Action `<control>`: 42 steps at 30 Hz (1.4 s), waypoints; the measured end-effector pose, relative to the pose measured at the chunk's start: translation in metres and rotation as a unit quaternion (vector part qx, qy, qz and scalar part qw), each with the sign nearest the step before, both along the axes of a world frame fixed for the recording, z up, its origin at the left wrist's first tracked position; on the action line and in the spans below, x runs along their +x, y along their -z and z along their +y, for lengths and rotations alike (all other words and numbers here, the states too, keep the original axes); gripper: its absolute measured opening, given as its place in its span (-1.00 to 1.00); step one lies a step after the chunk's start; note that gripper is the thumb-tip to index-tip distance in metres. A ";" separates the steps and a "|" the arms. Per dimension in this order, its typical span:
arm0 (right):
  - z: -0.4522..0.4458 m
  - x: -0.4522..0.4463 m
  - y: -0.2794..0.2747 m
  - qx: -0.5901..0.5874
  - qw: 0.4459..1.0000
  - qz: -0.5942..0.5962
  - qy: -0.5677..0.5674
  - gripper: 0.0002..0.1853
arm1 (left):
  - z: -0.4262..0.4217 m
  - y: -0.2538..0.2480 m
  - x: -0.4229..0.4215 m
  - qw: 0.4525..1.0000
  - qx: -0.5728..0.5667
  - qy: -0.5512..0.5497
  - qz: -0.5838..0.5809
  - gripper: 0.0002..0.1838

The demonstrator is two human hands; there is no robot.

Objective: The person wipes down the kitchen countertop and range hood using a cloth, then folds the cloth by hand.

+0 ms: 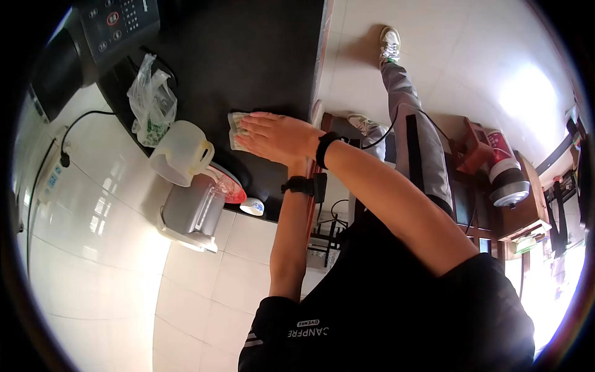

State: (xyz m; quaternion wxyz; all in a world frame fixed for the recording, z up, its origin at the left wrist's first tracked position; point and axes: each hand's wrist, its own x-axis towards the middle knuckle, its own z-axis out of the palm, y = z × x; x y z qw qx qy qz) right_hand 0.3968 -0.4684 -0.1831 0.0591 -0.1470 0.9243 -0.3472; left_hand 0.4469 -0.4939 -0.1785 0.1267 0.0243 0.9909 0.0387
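On the black countertop (217, 56), a folded light-coloured cloth (236, 133) lies flat near the middle. My right hand (282, 135), with a black band at its wrist, presses down on the cloth, fingers stretched forward and close together. The cloth's far edge shows beyond the fingertips. My left hand (296, 166) comes in beside and under the right one, a black strap with a small device on its wrist. Its fingers are mostly hidden, so their grip cannot be made out.
Along the wall stand a translucent pitcher (180, 154), a crumpled plastic bag (152, 102), a grey appliance (192, 208), a red plate (230, 186) and a small bowl (252, 206). A black appliance with buttons (118, 25) is at upper left. Wooden furniture (524, 198) stands at right.
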 end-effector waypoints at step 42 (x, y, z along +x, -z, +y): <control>-0.112 0.194 -0.031 -0.063 0.993 0.097 -0.031 -0.43 | -0.176 -0.010 0.196 0.980 0.111 -0.074 0.147 -0.16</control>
